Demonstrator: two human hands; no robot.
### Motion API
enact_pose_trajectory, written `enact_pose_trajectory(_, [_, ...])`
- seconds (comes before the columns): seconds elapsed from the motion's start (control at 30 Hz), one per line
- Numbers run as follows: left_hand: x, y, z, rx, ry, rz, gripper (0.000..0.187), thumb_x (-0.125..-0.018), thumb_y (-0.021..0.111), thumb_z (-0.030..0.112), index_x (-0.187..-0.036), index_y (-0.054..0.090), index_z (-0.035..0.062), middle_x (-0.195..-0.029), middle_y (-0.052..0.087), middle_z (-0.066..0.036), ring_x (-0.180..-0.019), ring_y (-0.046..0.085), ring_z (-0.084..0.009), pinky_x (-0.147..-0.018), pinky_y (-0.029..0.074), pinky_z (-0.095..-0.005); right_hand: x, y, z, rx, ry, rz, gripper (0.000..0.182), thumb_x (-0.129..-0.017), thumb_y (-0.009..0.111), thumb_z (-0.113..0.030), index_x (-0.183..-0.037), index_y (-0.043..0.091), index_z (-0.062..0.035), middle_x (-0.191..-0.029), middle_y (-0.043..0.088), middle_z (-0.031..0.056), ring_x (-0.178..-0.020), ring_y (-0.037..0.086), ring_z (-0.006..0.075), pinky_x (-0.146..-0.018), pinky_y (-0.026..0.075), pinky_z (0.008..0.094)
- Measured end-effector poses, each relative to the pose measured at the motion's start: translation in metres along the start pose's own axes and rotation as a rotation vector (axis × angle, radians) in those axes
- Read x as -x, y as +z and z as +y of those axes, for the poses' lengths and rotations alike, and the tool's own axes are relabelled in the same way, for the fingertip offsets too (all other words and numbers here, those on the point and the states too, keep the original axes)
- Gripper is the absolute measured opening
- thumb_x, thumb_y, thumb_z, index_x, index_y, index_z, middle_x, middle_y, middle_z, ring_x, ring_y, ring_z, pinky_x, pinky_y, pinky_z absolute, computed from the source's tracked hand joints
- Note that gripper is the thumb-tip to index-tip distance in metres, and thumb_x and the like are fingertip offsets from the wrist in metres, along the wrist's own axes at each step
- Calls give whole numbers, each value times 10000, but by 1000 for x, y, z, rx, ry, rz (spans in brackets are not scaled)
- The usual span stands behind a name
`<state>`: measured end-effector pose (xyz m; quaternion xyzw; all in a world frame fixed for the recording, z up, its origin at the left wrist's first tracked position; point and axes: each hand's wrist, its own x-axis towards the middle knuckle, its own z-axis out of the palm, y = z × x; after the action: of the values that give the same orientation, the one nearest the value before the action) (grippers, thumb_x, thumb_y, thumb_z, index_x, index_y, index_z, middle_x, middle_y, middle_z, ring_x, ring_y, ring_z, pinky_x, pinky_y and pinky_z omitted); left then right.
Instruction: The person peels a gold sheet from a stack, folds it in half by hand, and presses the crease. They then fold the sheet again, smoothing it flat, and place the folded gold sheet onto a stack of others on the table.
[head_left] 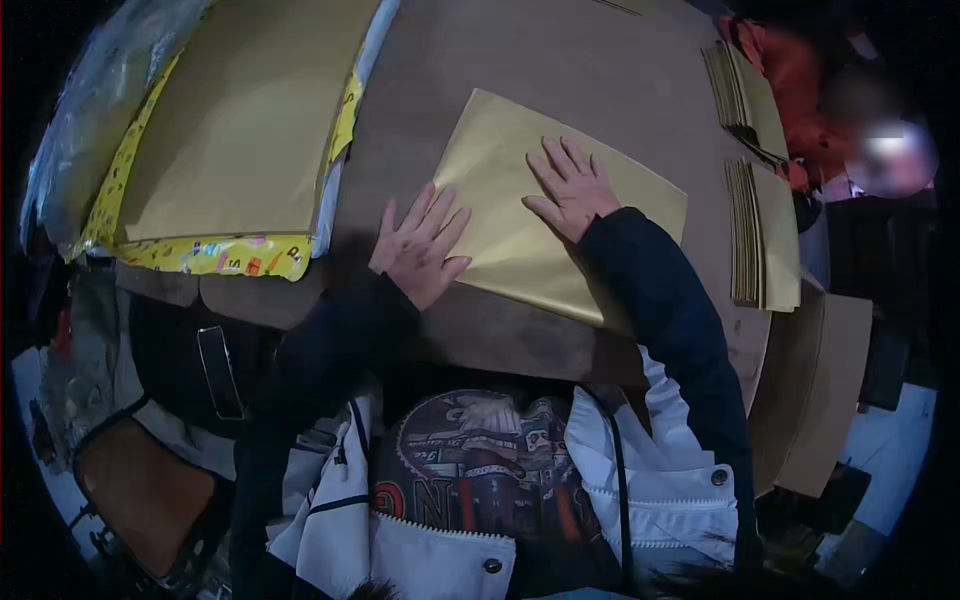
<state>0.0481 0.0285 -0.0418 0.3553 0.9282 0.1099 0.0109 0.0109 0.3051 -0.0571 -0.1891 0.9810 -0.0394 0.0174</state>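
Note:
A gold-coloured sheet of paper [520, 250] lies slanted on the brown table in front of me. My left hand [422, 245] is spread at its left edge, with the fingertips on or beside the paper. Flat on the upper right part of the sheet rests my right hand [575, 188], its fingers apart. Neither hand grips anything. Part of the paper's lower right side is hidden behind my right sleeve.
At left, a large stack of gold paper [245, 120] sits on yellow printed wrapping [215, 257]. Two bundles of folded gold paper [745, 235] line the table's right edge. An open cardboard box [825, 390] stands below right. Another person in red [800, 90] is at far right.

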Motion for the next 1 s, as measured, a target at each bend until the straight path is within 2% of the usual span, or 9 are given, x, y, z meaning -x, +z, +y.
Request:
enact_pose_trajectory(0.07, [1, 1, -1, 28, -28, -25, 591, -876, 562, 373, -1388, 439, 104, -1493, 307, -170, -1403, 228, -378, -1052, 238, -656, 0, -18, -27, 102, 77, -63, 636, -902, 484, -469, -1378, 409, -55, -1481, 295, 201, -1389, 227, 368, -1075, 242, 561])
enact_pose_trajectory(0.13, [1, 5, -2, -12, -11, -48, 599, -879, 547, 380, -1399, 425, 108, -1504, 288, -169, -1409, 215, -381, -1051, 234, -659, 8, -32, -66, -76, -29, -18, 672, -878, 518, -462, -1346, 413, 8, -1442, 330, 238, -1358, 274, 381, -1049, 282, 536])
enact_pose_trajectory(0.2, [-6, 5, 3, -195, -30, -167, 653, -867, 528, 435, -1425, 392, 123, -1527, 244, -162, -1423, 181, -383, -1046, 234, -666, 16, -1, -114, -223, -155, 157, 719, -862, 541, -487, -1336, 409, 36, -1430, 339, 259, -1357, 286, 392, -1044, 298, 526])
enact_pose_trajectory(0.27, [0, 29, -20, -133, 51, -34, 700, -838, 544, 471, -1427, 391, 126, -1531, 242, -152, -1428, 171, -379, -1034, 246, -674, 25, 13, -154, -355, -165, 337, 759, -853, 551, -509, -1343, 397, 50, -1435, 333, 270, -1365, 285, 398, -1059, 290, 536])
enact_pose_trajectory(0.33, [-5, 23, -11, -167, 99, 15, 746, -800, 592, 461, -1433, 381, 127, -1524, 257, -143, -1423, 188, -374, -1026, 258, -677, 37, 20, -157, -370, -112, 317, 771, -848, 561, -514, -1346, 395, 50, -1444, 324, 267, -1374, 275, 395, -1070, 278, 540])
enact_pose_trajectory(0.43, [-2, 22, -7, -206, 9, -25, 662, -828, 598, 297, -1423, 378, 107, -1510, 281, -149, -1413, 218, -372, -1028, 270, -671, 60, 15, -141, -487, -37, 230, 770, -837, 593, -490, -1352, 398, 49, -1462, 313, 252, -1388, 258, 386, -1095, 241, 553])
enact_pose_trajectory(0.53, [-1, 19, -4, -187, 19, -10, 611, -848, 573, 247, -1411, 386, 96, -1507, 287, -151, -1412, 223, -366, -1035, 259, -671, 98, 13, -117, -258, 5, 135, 760, -840, 590, -482, -1354, 401, 44, -1468, 308, 245, -1393, 248, 375, -1089, 238, 563])
enact_pose_trajectory(0.83, [1, 17, -2, -299, -25, -62, 624, -891, 533, 374, -1429, 354, 113, -1532, 241, -145, -1432, 182, -344, -1036, 230, -691, 222, -5, -51, -85, 390, -39, 851, -850, 568, -526, -1401, 305, 66, -1509, 198, 264, -1417, 163, 404, -1086, 186, 614])
enact_pose_trajectory(1.0, [-6, 29, 18, -321, -24, -31, 629, -880, 553, 358, -1428, 358, 118, -1529, 239, -156, -1430, 192, -336, -1030, 239, -693, 231, -6, -51, -80, 414, 19, 821, -857, 549, -541, -1387, 350, 54, -1497, 226, 267, -1412, 179, 398, -1069, 206, 638])
